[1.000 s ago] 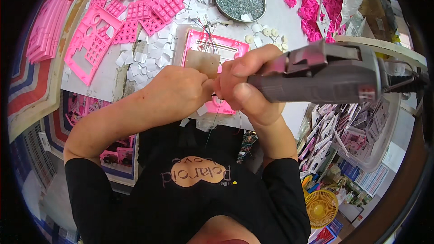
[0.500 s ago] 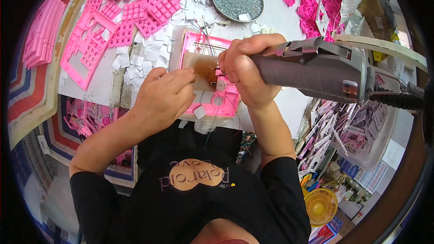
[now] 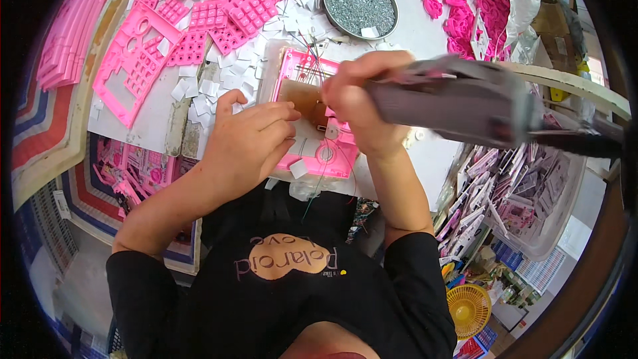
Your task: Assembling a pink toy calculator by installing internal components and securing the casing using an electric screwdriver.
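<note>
A dark grey power screwdriver (image 3: 445,103) is gripped in my right hand (image 3: 372,113), held sideways with its front end over the work; motion blurs both. Beneath lies a pink plastic housing (image 3: 342,167) with a brown circuit board (image 3: 302,96) inside it. Thin dark wires (image 3: 309,56) run from the board's far side, and a few more trail toward me. My left hand (image 3: 242,139) reaches over the board's left edge, fingers apart and bent, one raised, nothing visible in them. The screwdriver's tip is hidden by my right hand.
A round tray of small screws (image 3: 361,6) stands behind the housing. Pink keypad pieces (image 3: 229,6) and white paper squares (image 3: 216,86) spread to the left, near a pink frame (image 3: 136,63). Pink coiled parts (image 3: 458,20) lie far right; a clear bin (image 3: 548,239) stands at right.
The view has shifted slightly, so the table things sit lower and farther right. My left hand's fingers have spread from a closer grouping. My right hand and screwdriver are now blurred by motion.
</note>
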Motion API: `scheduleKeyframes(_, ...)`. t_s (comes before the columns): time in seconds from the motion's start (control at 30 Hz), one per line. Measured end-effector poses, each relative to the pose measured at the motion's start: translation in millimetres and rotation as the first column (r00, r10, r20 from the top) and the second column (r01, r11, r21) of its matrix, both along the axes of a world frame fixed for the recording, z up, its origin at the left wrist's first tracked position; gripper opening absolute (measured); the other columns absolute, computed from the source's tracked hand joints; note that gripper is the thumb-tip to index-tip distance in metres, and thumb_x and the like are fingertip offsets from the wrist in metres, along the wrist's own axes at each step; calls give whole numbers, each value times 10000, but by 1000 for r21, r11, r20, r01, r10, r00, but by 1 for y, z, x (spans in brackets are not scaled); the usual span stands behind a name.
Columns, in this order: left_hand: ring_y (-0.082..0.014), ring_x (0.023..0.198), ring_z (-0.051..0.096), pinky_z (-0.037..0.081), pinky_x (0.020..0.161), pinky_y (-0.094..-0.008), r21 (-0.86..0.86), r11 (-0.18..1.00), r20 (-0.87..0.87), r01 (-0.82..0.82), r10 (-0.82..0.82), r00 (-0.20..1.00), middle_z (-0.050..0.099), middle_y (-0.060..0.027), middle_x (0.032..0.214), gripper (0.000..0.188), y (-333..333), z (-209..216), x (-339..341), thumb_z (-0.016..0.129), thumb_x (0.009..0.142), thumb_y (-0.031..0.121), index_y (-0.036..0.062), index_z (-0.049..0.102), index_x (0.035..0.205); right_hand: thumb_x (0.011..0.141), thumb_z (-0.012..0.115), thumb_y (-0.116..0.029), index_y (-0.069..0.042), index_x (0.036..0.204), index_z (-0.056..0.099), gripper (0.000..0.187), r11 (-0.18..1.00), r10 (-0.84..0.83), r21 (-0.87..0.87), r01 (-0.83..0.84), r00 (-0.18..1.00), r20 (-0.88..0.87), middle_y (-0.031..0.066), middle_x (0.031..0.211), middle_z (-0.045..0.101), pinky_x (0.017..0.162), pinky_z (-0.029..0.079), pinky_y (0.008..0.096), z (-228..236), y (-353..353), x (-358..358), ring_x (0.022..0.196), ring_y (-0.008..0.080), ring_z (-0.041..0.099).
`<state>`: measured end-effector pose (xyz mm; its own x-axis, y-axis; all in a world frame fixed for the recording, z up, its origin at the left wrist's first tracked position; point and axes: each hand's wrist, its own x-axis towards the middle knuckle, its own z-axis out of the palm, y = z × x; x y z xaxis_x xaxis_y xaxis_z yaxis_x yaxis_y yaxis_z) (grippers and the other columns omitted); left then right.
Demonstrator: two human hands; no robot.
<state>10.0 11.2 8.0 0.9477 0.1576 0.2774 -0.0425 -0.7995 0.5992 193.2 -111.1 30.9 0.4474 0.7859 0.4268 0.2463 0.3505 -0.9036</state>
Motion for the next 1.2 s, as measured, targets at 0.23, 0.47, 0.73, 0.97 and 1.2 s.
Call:
scheduleKeyframes(0.23, -192, 898, 701, 311, 1067, -506, -212, 977, 88, -24, 43, 995, 733, 3, 966, 145, -6, 0, 16, 771, 839, 126, 125, 676, 948, 966, 696, -202, -101, 1155, 495, 294, 939, 303, 266, -219, 892, -335, 20, 634, 509, 519, 416, 330, 48, -6, -20, 560, 157, 484)
scheduleKeyframes(0.47, -203, 846, 691, 324, 1062, -503, -113, 993, 107, 30, -18, 994, 728, -20, 914, 174, -2, 8, 28, 795, 798, 161, 126, 673, 918, 930, 701, -99, -74, 1130, 530, 264, 928, 326, 293, -231, 884, -334, 49, 668, 547, 575, 465, 358, 44, -12, -15, 596, 178, 521)
scheduleKeyframes(0.73, -337, 833, 704, 516, 754, -492, 368, 923, 26, -111, 109, 994, 722, -190, 805, 250, 91, 20, 186, 637, 852, 263, 55, 756, 781, 958, 675, -174, -99, 1118, 440, 294, 990, 126, 104, -100, 947, -295, 31, 645, 476, 545, 435, 350, 20, -6, -24, 548, 152, 451)
scheduleKeyframes(0.97, -280, 929, 696, 438, 804, -468, 596, 803, -243, -4, 185, 952, 763, -108, 897, 191, 75, -34, 242, 626, 830, 186, 124, 803, 864, 937, 683, -130, -103, 1087, 429, 296, 992, 114, -18, -121, 970, -215, 37, 668, 516, 636, 508, 387, 6, -9, -40, 577, 149, 498)
scheduleKeyframes(1.2, -280, 928, 711, 447, 940, -537, 482, 876, -135, -22, 99, 986, 772, -93, 942, 203, 67, 3, 199, 620, 836, 192, 87, 794, 855, 896, 667, 10, -79, 1017, 451, 262, 979, 202, -20, -204, 978, -51, 71, 673, 535, 647, 514, 405, 7, 0, -39, 592, 191, 528)
